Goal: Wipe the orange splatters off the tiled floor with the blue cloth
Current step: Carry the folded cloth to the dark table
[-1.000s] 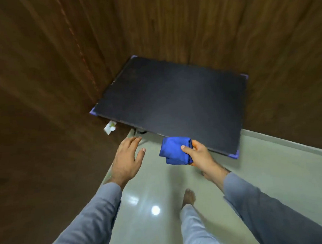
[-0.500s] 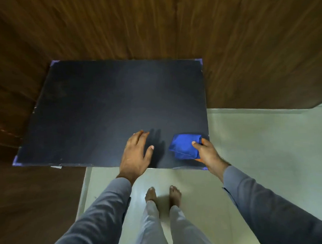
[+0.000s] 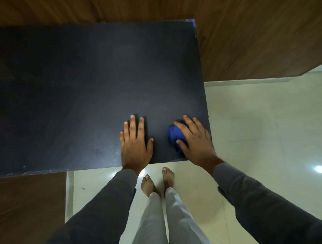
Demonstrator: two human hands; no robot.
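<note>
An indoor room, likely a home or office: glossy pale tiled floor (image 3: 259, 135), dark wood-panelled walls (image 3: 254, 33) behind a matte black desk (image 3: 80, 88), bare feet (image 3: 157, 181) below the desk's near edge.

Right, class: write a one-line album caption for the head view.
Both hands on the dark table: left hand flat, right hand covering the blue cloth.

Both hands have come down onto the dark bench (image 3: 80, 88): the left hand (image 3: 134, 145), lifted a second ago, now lies flat with fingers spread, and the right hand (image 3: 194, 140) now presses the blue cloth (image 3: 173, 134), earlier held up, bunched against the bench's near right corner.
</note>
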